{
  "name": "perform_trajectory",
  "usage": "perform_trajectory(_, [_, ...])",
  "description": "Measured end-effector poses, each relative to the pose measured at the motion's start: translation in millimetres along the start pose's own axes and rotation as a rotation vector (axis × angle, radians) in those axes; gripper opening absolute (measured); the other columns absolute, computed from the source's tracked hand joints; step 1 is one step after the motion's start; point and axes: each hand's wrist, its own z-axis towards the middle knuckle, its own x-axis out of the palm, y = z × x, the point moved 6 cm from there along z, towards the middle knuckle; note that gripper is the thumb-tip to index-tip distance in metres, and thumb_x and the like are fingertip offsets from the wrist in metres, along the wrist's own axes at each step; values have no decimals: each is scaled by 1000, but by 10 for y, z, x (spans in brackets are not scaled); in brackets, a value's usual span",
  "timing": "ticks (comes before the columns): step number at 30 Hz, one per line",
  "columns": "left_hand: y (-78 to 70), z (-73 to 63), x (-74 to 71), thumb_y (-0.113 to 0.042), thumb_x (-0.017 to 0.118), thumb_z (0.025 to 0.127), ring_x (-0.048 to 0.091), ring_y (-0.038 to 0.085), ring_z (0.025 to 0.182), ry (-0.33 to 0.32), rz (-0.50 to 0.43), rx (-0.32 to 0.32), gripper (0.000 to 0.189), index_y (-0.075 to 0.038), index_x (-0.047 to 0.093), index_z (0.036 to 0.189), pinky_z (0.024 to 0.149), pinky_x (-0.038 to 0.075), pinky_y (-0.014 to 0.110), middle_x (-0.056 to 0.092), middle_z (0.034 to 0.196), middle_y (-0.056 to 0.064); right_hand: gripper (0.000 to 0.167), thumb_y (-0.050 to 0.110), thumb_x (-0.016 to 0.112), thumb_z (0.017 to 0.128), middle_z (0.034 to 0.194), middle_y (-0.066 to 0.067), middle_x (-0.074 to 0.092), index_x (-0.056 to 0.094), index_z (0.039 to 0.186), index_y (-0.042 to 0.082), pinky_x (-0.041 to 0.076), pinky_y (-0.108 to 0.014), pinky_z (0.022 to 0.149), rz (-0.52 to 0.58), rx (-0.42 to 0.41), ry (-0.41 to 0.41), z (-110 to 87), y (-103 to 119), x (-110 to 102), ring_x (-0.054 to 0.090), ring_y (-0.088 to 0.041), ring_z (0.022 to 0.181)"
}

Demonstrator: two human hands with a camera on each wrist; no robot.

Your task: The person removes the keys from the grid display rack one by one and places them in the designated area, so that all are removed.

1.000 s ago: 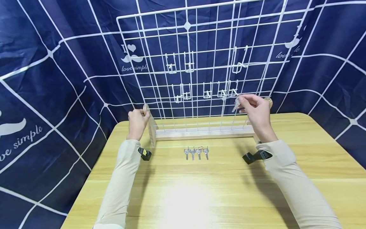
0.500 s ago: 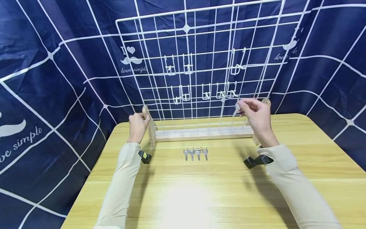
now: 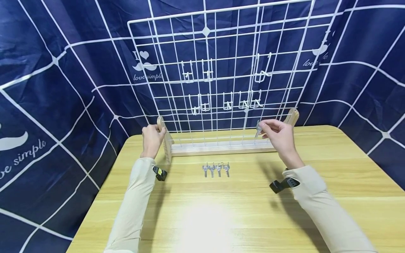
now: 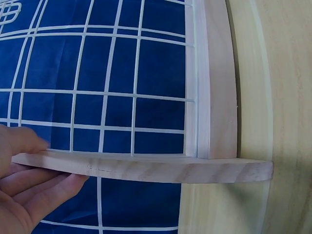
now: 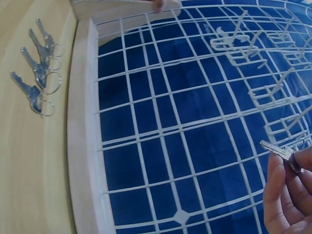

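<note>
My left hand (image 3: 152, 138) grips the wooden side post (image 4: 146, 168) of a white wire grid rack (image 3: 205, 11), thumb on one face and fingers on the other. A silver key (image 5: 280, 152) is pinched between the thumb and fingers of my right hand (image 3: 280, 137). Its blade points down in the head view, in front of the grid's lower right part and below the hooks. Several white wire hooks (image 3: 227, 105) hang on the grid in two rows. On the table before the rack, several silver keys (image 3: 212, 170) with thin rings lie side by side.
The rack's wooden base bar (image 3: 221, 150) runs along the rear of the light wooden table (image 3: 152, 218). The right side post (image 3: 291, 116) stands just beyond my right hand. A dark blue curtain (image 3: 63, 158) with white lines encloses the table's back and sides.
My right hand has moved down and slightly left with the key, away from the lower hooks. My left hand keeps its hold on the side post. The head view has shifted slightly.
</note>
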Motion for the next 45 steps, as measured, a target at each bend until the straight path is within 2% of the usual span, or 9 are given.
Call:
perform_trajectory(7, [62, -58, 77, -14, 60, 87, 65, 32, 72, 38, 12, -7, 24, 6, 74, 81, 67, 50, 42, 71, 71, 17, 28, 8, 63, 92, 79, 21, 66, 63, 107, -16, 52, -19, 60, -72, 33, 27, -39, -152, 75, 63, 0, 64])
perform_trajectory(13, [82, -58, 111, -15, 61, 87, 66, 31, 74, 46, 3, -26, 25, 5, 74, 83, 68, 51, 41, 71, 74, 17, 28, 7, 62, 92, 79, 18, 67, 63, 107, -17, 53, -20, 59, -55, 49, 46, -87, -239, 127, 63, -1, 64])
perform_trajectory(18, [89, -55, 114, -15, 60, 88, 66, 30, 75, 46, -10, -36, 24, 5, 74, 84, 69, 51, 41, 72, 75, 17, 28, 7, 63, 91, 82, 6, 71, 64, 105, -16, 54, -21, 60, -62, 67, 57, -127, -307, 181, 64, -2, 64])
perform_trajectory(25, [82, -73, 93, -15, 61, 87, 61, 26, 65, 39, -7, -41, 24, 4, 73, 80, 62, 49, 37, 70, 67, 14, 26, 8, 63, 92, 88, -11, 72, 65, 104, -14, 54, -22, 61, -123, 92, 83, -177, -400, 229, 63, -2, 65])
perform_trajectory(32, [75, -60, 116, -15, 61, 88, 66, 29, 74, 43, -22, -35, 24, 5, 74, 83, 68, 51, 40, 72, 75, 16, 28, 9, 63, 92, 99, -31, 67, 64, 107, -15, 54, -22, 61, -141, 138, 103, -244, -495, 263, 62, 0, 64])
perform_trajectory(36, [67, -59, 125, -15, 60, 88, 66, 29, 74, 45, -19, -28, 25, 5, 74, 81, 68, 51, 41, 72, 75, 16, 29, 10, 64, 91, 94, -29, 69, 65, 107, -14, 54, -23, 60, -164, 170, 121, -279, -591, 283, 63, -3, 62])
perform_trajectory(45, [96, -71, 79, -16, 63, 85, 69, 32, 83, 30, -34, -72, 24, 5, 75, 87, 74, 53, 42, 72, 82, 17, 28, 10, 64, 91, 80, -16, 72, 65, 106, -14, 54, -27, 59, -209, 268, 226, -388, -833, 332, 63, -6, 61])
